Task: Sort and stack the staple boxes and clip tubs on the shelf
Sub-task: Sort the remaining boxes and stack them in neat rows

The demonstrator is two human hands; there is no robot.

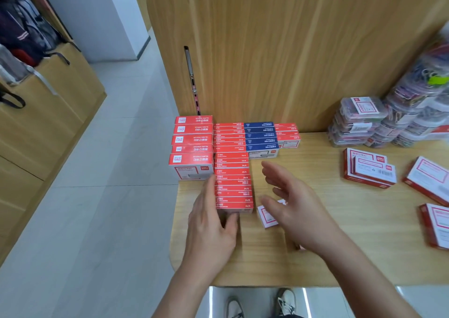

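A long row of small red staple boxes (232,171) runs down the wooden shelf (340,232). My left hand (213,225) touches the row's near left side with straight fingers. To its left stands a stack of larger red boxes (193,145); to its right, blue boxes (261,137) and a few more red ones (288,134) at the back. My right hand (289,201) hovers open right of the row, above one loose small white-and-red box (266,216). Clear clip tubs (357,120) are stacked at the back right.
Round tubs of coloured clips (422,94) pile up in the far right corner. Flat red-and-white boxes (369,167) lie loose on the right side, some near the right edge (435,225). A wooden back panel (291,50) closes the shelf. Floor lies to the left.
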